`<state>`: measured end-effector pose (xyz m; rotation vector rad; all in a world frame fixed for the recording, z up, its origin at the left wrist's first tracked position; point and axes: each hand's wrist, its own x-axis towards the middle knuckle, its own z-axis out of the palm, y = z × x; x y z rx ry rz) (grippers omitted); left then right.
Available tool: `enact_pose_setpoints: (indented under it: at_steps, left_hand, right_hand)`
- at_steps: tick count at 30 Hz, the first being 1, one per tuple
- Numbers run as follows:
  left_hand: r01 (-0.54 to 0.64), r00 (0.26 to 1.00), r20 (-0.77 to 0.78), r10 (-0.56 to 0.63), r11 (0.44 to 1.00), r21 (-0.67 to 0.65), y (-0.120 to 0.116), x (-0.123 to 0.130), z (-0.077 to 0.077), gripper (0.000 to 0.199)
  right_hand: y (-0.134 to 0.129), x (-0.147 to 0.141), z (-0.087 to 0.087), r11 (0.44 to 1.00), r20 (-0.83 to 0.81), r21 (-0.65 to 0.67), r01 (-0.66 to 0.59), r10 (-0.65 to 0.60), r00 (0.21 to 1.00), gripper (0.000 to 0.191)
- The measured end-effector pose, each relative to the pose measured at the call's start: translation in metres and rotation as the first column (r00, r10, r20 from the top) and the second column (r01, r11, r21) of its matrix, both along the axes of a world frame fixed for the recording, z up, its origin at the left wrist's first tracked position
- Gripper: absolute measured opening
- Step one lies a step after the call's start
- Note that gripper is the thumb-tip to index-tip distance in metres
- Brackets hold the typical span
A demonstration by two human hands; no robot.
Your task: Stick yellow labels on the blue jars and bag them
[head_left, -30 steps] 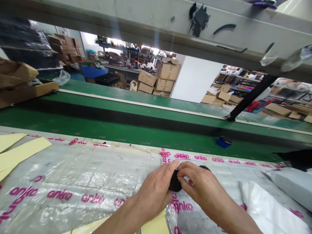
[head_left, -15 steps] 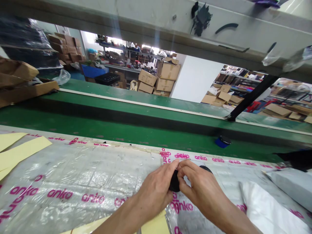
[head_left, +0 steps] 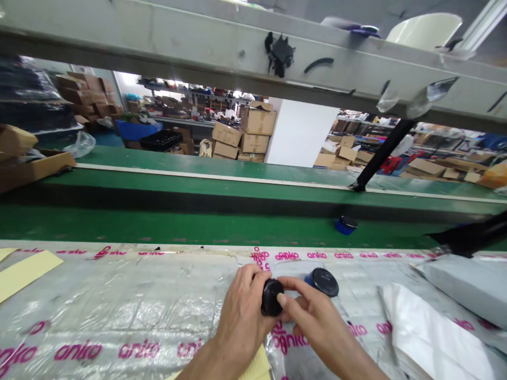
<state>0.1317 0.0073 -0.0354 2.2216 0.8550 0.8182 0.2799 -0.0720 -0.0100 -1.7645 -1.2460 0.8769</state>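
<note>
Black round cap [head_left: 272, 297], pinched in the fingers of the left hand [head_left: 241, 311], above the printed plastic sheet [head_left: 119, 295] near its far edge. We note that the right hand [head_left: 312, 316] has drawn back, fingers spread wide, uncovering a blue-and-black cap [head_left: 322, 282] just beyond.

A long grey-white overhead beam [head_left: 158, 47] crosses the near view, with a black bracket [head_left: 280, 54] hanging on its face. Below it run the green bands of a conveyor bench [head_left: 198, 224], edged by a pale strip. Beyond, a cluttered storeroom opens out. Stacked cardboard cartons [head_left: 249, 132] stand at the far centre beside a white wall panel [head_left: 301, 132], and more cartons [head_left: 81, 95] rise far left. A blue bin [head_left: 137, 129] and a black crate [head_left: 160, 140] sit near long, crowded shelving [head_left: 194, 95] under bright light. To the far right, a black slanted post [head_left: 382, 153] stands before loaded shelves [head_left: 356, 126] and opened boxes [head_left: 340, 153].
</note>
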Motion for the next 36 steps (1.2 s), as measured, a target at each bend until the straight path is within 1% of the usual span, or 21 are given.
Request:
enact_pose_setpoints:
  at_steps: [2, 5, 8, 14, 17, 19, 20, 22, 23, 25, 27, 29, 31, 33, 36]
  left_hand:
    - [0.01, 0.999, -0.04, -0.009, 0.999, 0.031, -0.001, 0.001, 0.001, 0.042]
    - [0.026, 0.998, -0.062, -0.022, 0.998, 0.06, -0.001, 0.0, 0.0, 0.048]
    - [0.041, 0.997, -0.07, -0.036, 0.996, 0.074, -0.002, -0.001, 0.0, 0.049]
    - [0.041, 0.996, -0.076, -0.037, 0.997, 0.061, -0.001, -0.001, 0.002, 0.045]
    - [0.029, 0.997, -0.079, -0.025, 0.998, 0.05, 0.0, -0.001, 0.004, 0.041]
    - [0.029, 0.996, -0.081, -0.024, 0.998, 0.054, 0.0, -0.001, 0.004, 0.041]
    - [0.036, 0.996, -0.079, -0.031, 0.998, 0.059, -0.001, -0.002, 0.003, 0.044]
    - [0.06, 0.996, -0.075, -0.054, 0.995, 0.076, -0.001, -0.002, 0.0, 0.055]
    - [0.075, 0.995, -0.074, -0.069, 0.993, 0.088, -0.002, -0.002, -0.001, 0.061]
    - [0.104, 0.992, -0.078, -0.095, 0.989, 0.11, -0.002, -0.002, -0.005, 0.071]
    - [0.123, 0.99, -0.087, -0.113, 0.985, 0.121, -0.002, -0.001, -0.009, 0.077]
    - [0.14, 0.988, -0.088, -0.13, 0.982, 0.127, -0.002, -0.001, -0.012, 0.083]
    - [0.157, 0.986, -0.071, -0.148, 0.977, 0.142, -0.001, -0.002, -0.014, 0.087]
    - [0.176, 0.984, -0.041, -0.172, 0.971, 0.163, -0.001, -0.003, -0.016, 0.088]
    - [0.203, 0.978, 0.007, -0.208, 0.96, 0.191, -0.001, -0.003, -0.016, 0.083]
  right_hand:
    - [0.002, -0.005, -0.001, 1.0, -0.05, 0.005, 0.024, -0.024, 0.998, 0.034]
    - [0.005, -0.01, -0.001, 0.997, -0.055, 0.022, 0.073, -0.071, 0.996, 0.025]
    - [0.007, -0.011, -0.002, 0.996, -0.087, 0.007, 0.094, -0.093, 0.992, 0.021]
    - [0.01, -0.009, -0.015, 0.992, -0.179, 0.012, 0.124, -0.119, 0.977, 0.022]
    - [0.006, -0.005, -0.015, 0.992, -0.173, 0.019, 0.123, -0.118, 0.978, 0.028]
    - [0.001, -0.001, -0.009, 0.99, -0.101, 0.078, 0.114, -0.106, 0.989, 0.029]
    - [-0.002, 0.001, -0.006, 0.988, -0.033, 0.125, 0.092, -0.089, 0.996, 0.026]
    - [-0.007, 0.005, 0.001, 0.979, 0.16, 0.203, -0.006, -0.027, 0.987, 0.014]
    - [-0.009, 0.006, 0.004, 0.972, 0.264, 0.224, -0.072, 0.011, 0.965, 0.013]
    - [-0.011, 0.007, 0.007, 0.952, 0.446, 0.241, -0.19, 0.065, 0.893, 0.016]
    - [-0.011, 0.008, 0.007, 0.936, 0.575, 0.242, -0.256, 0.074, 0.815, 0.017]
    - [-0.01, 0.009, 0.005, 0.921, 0.652, 0.252, -0.297, 0.065, 0.755, 0.017]
    - [-0.009, 0.011, 0.002, 0.906, 0.692, 0.275, -0.321, 0.046, 0.721, 0.017]
    - [-0.007, 0.013, 0.0, 0.896, 0.715, 0.297, -0.331, 0.021, 0.699, 0.017]
    - [-0.006, 0.015, 0.0, 0.896, 0.729, 0.312, -0.316, -0.012, 0.684, 0.016]
